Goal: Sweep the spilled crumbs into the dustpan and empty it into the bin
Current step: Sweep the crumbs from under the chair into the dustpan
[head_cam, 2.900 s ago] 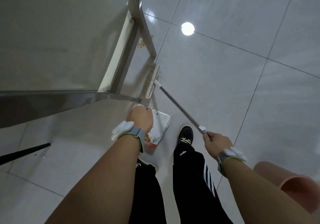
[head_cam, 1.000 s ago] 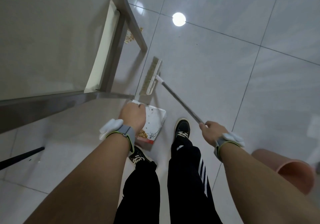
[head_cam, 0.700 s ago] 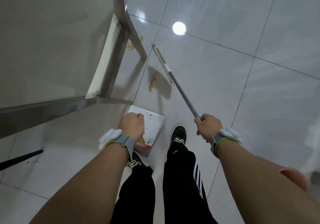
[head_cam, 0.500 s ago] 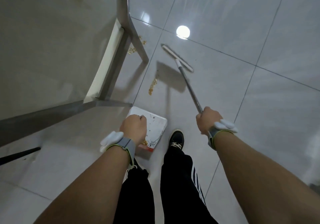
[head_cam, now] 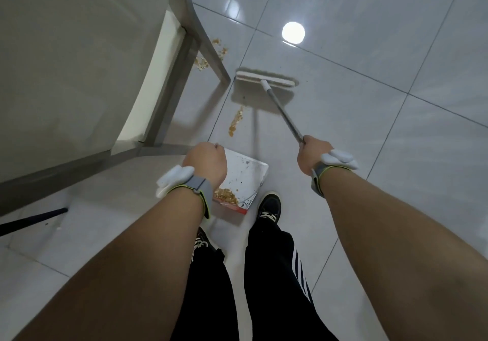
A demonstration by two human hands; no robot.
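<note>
- The left hand (head_cam: 205, 162) is curled into a fist above the dustpan (head_cam: 244, 175), its grip closed on what looks like the dustpan's handle; the handle itself is hidden under the hand.
- The dustpan sits low over the floor (head_cam: 369, 103) just ahead of the person's shoes, with its open mouth facing away from the person.
- A pile of crumbs (head_cam: 225, 195) lies in the dustpan's near corner, against its red back edge.
- A short line of crumbs (head_cam: 236, 120) lies on the floor just beyond the dustpan's mouth, between the dustpan and the broom head (head_cam: 265, 78).
- More crumbs (head_cam: 211, 55) are scattered further from the dustpan, around the metal leg (head_cam: 208, 47) of the steel surface (head_cam: 66, 63).
- The right hand (head_cam: 313, 155) has its grip clamped round the broom handle (head_cam: 284, 112), to the right of the dustpan.
- The broom head is beyond the line of crumbs, close to the foot of the metal leg; whether it touches the floor cannot be told.
</note>
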